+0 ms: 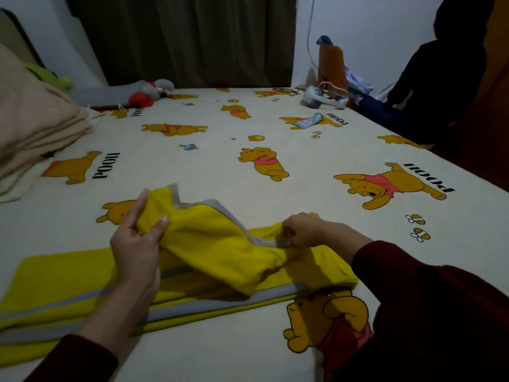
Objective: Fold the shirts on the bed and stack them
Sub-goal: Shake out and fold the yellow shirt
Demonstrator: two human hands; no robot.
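**Folding a yellow shirt on the bed**

Gripping both ends of a raised fold, two hands work a bright yellow fleece shirt with grey trim bands (209, 244) at the near edge of the bed (220, 161), which wears a cream sheet printed with cartoon bears.

- Left hand (137, 244): fingers (159, 224) pinched shut on a bunched yellow edge, thumb on the near side, cloth lifted off the sheet.
- Right hand (303, 230): fingers closed on the grey-trimmed edge of the same shirt, knuckles up, low to the fabric.
- Shirt body lies flat beneath and to the left, grey stripes running across; the lifted part sags between the hands.
- Both wrists in dark maroon sleeves.

Surroundings: stack of folded beige blankets (35, 119) at far left; grey and red soft toy (148, 95) by the dark curtain; small blue tube (308, 121) lying on the sheet far right; white device with cables (322, 99) at the far corner.
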